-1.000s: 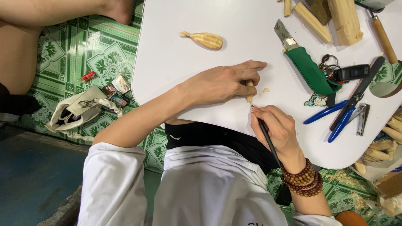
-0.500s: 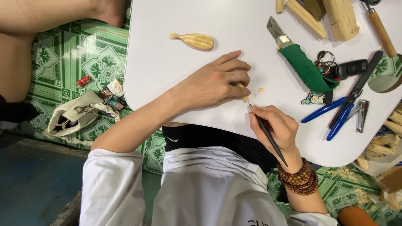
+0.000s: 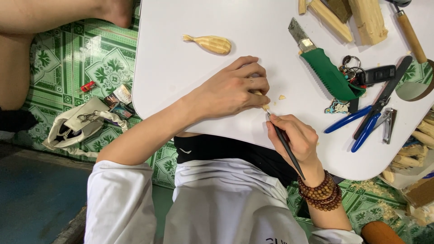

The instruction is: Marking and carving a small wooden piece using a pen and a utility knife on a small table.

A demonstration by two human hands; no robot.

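Left hand (image 3: 233, 90) lies palm-down on the white table (image 3: 181, 77), fingers closed around a small wood piece (image 3: 263, 105); only its pale tip shows past the fingertips, the rest hidden. Right hand (image 3: 296, 140) just below that tip, pinching a thin dark tool (image 3: 285, 145) like a pen, point touching the wood, or so it seems. Wood chip (image 3: 282, 97) just right of the wood piece. Carved wooden fish (image 3: 210, 44) above the left hand, well apart. Green-handled knife (image 3: 323, 68) and blue pliers (image 3: 361, 124) lie to the right of the wood piece
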